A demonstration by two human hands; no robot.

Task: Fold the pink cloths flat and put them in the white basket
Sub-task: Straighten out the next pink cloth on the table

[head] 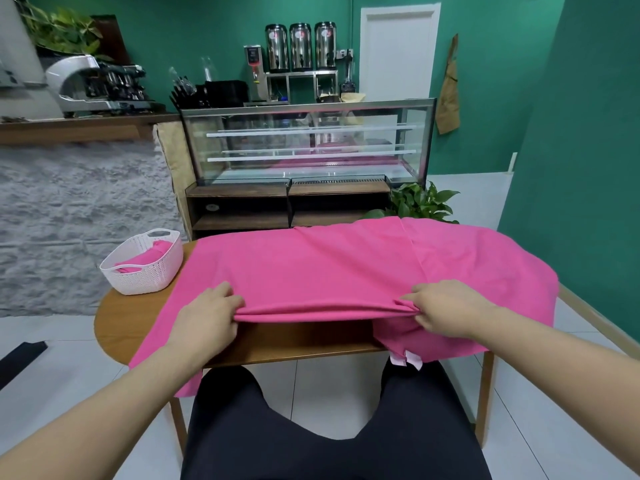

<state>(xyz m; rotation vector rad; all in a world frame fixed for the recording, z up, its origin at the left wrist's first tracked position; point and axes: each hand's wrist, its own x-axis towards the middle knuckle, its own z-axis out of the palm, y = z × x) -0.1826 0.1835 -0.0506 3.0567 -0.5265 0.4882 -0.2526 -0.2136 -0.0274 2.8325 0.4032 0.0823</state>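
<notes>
A large pink cloth (329,268) lies spread over most of the wooden table (114,323), its ends hanging over the near and right edges. My left hand (207,315) grips the cloth's near edge, which is lifted and bunched into a fold. My right hand (446,311) pinches the same raised edge further right. The white basket (145,268) stands at the table's far left corner, touching the cloth's left side, with another pink cloth (149,258) inside it.
A glass display case (308,140) on a dark wooden shelf stands behind the table, a green plant (422,202) beside it. A grey stone counter wall is at the left. My dark-clad legs are under the table's near edge.
</notes>
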